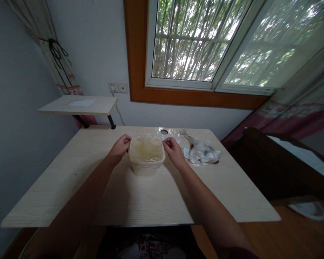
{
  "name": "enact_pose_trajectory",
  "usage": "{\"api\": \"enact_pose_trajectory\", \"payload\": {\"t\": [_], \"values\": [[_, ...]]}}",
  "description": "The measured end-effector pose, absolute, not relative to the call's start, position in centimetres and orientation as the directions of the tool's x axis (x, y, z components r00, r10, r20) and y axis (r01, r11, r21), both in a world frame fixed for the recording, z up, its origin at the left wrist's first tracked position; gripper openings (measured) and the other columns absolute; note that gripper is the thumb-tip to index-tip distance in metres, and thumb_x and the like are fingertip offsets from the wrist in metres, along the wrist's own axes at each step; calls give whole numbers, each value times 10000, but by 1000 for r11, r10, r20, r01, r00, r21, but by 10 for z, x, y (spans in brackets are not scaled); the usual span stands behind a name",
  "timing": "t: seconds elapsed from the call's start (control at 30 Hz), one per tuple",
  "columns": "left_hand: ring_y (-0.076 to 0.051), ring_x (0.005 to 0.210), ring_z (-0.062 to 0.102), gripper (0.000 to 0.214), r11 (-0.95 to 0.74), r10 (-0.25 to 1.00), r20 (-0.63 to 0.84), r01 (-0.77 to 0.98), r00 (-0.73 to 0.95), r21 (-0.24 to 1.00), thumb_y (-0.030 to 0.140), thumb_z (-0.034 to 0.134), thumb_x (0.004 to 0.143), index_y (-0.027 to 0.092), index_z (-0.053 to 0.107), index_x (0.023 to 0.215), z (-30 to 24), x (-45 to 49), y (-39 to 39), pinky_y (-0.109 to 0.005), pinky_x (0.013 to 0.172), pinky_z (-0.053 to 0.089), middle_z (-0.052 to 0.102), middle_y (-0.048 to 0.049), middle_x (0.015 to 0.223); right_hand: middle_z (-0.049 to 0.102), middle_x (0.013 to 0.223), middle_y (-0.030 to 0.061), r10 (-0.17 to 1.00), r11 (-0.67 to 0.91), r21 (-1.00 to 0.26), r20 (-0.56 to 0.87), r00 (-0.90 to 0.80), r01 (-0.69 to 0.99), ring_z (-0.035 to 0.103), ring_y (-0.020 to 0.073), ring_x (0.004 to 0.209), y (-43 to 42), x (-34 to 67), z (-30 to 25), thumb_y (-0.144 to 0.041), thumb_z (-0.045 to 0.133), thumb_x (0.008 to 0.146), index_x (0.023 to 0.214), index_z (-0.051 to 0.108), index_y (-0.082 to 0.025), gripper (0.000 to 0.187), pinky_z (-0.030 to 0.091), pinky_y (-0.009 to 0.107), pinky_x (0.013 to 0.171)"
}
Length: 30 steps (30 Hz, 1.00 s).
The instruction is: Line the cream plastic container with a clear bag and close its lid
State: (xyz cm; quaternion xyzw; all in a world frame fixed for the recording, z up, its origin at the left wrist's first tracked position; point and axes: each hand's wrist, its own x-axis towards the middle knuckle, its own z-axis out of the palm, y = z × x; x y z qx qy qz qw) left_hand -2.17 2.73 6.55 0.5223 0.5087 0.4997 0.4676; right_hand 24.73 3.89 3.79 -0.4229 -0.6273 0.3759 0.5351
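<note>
A pale, translucent square plastic container (146, 167) with rounded corners stands near the middle of the table. Its top looks covered by a wrinkled clear film, with something yellowish showing through. My left hand (120, 147) is closed at the container's left rim, thumb and fingers pinched together. On the opposite side, my right hand (173, 148) pinches at the right rim. Whether the fingers grip the rim itself or the film's edge is too small to tell. Just right of my right hand lies a crumpled clear plastic bag (205, 153) with some items inside.
The light wooden table (226, 194) meets the wall below the window. A small raised shelf (97, 104) on black legs stands at its back left, holding a paper sheet. A cable hole (164, 132) sits at the back edge. Dark furniture (280, 169) is at the right.
</note>
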Motion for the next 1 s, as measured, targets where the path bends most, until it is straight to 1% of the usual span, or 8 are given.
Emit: {"api": "enact_pose_trajectory", "payload": {"t": [0.17, 0.3, 0.4, 0.5, 0.57, 0.63, 0.8, 1.0], "values": [[-157, 684, 612, 263, -9, 1000, 8, 115, 7, 993, 356, 718, 700, 191, 580, 852, 57, -26, 31, -262, 631, 455, 664, 0, 757, 618, 776, -18, 941, 337, -920, 324, -97, 198, 584, 179, 735, 37, 250, 28, -479, 660, 846, 847, 562, -244, 255, 467, 296, 702], [-212, 968, 668, 253, -222, 963, 251, 243, -95, 944, 385, 670, 812, 188, 656, 970, 67, -33, 29, -357, 867, 523, 722, -75, 1035, 663, 823, -8, 945, 324, -919, 305, -116, 225, 621, 183, 765, 36, 254, 22, -464, 665, 838, 876, 577, -237, 246, 507, 319, 742], [-223, 1129, 640, 212, -490, 839, 544, 410, -18, 769, 369, 580, 929, 198, 687, 992, 88, -37, 16, -414, 1017, 491, 700, -89, 1151, 711, 1029, 54, 939, 344, -912, 334, -81, 223, 666, 213, 897, 34, 257, 29, -424, 674, 848, 993, 595, -235, 252, 543, 357, 783], [-215, 1142, 634, 223, -682, 697, 674, 517, 244, 517, 322, 510, 992, 223, 700, 1052, 112, -38, -2, -450, 1082, 456, 719, -70, 1136, 681, 1174, 98, 858, 496, -826, 513, -4, 268, 649, 241, 1074, 26, 258, 52, -395, 617, 925, 1058, 625, -243, 203, 555, 403, 866], [-206, 1143, 641, 221, -782, 600, 664, 502, 446, 370, 291, 503, 1001, 224, 696, 1085, 124, -36, -11, -469, 1147, 406, 728, -65, 1140, 678, 1160, 92, 734, 649, -686, 678, -33, 330, 625, 249, 1137, 16, 257, 72, -356, 565, 977, 1038, 655, -252, 151, 527, 440, 956], [-186, 1095, 660, 212, -836, 535, 593, 478, 601, 270, 270, 501, 1005, 222, 693, 1081, 131, -32, -18, -481, 1206, 338, 737, -54, 1117, 695, 1155, 76, 636, 752, -556, 753, -168, 353, 615, 248, 1172, 5, 255, 91, -310, 515, 1012, 1060, 677, -264, 175, 471, 476, 1053], [-157, 935, 669, 250, -866, 493, 420, 476, 762, 152, 294, 459, 1029, 209, 679, 945, 132, -26, -20, -470, 1236, 289, 740, -22, 944, 718, 1077, 87, 448, 893, -311, 683, -576, 326, 641, 241, 1063, -7, 247, 108, -287, 478, 1024, 1034, 700, -229, 230, 485, 468, 1011], [-143, 765, 616, 383, -858, 498, 355, 509, 791, 71, 346, 407, 1047, 200, 613, 758, 130, -29, -21, -470, 1230, 280, 649, 14, 702, 687, 850, 78, 397, 903, -125, 607, -688, 410, 630, 257, 999, 2, 247, 99, -361, 469, 1028, 779, 670, -204, 357, 404, 527, 1080]]}}
